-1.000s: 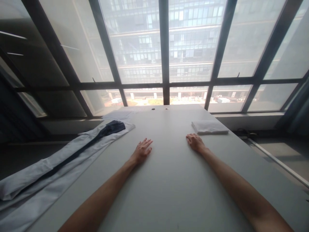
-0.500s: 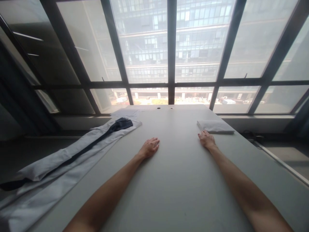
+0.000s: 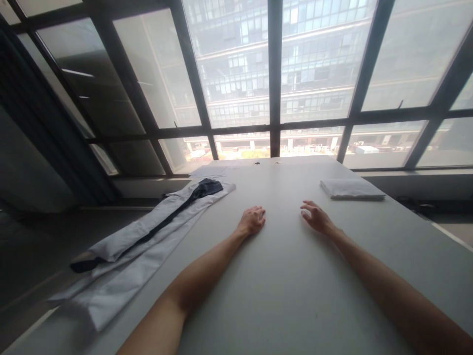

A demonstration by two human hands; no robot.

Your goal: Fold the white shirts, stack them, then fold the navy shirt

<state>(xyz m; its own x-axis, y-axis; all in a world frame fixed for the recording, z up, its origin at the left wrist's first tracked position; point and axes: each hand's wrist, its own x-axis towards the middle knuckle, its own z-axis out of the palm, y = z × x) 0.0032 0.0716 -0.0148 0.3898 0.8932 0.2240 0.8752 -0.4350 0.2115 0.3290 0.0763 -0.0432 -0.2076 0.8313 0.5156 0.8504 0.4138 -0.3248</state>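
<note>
the folded white cloth [image 3: 351, 189] lies at right on the tabletop [image 3: 281, 286], long axis left to right; at left, the dark-banded white fabric [image 3: 148, 256] slants near-left to far-right. right hand [image 3: 314, 216]: fingers loosely spread. left hand [image 3: 253, 220]: fingers curled, how tightly i cannot tell.

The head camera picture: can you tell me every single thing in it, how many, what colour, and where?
Table: one, white, in the middle
Long cloth: white, along the table's left side; number of pieces unclear
Dark fabric: one strip, dark blue or black, lying on the long cloth
Folded cloth: one, white, right side of the table
Papers: white, far left of the table; too blurred to count
Window frame: one, dark, behind the table
Building: one, pale, outside
Curtain: one, dark bluish, far left
Left hand: one, bare, between long cloth and right hand
Right hand: one, bare, apart from the folded cloth
</note>
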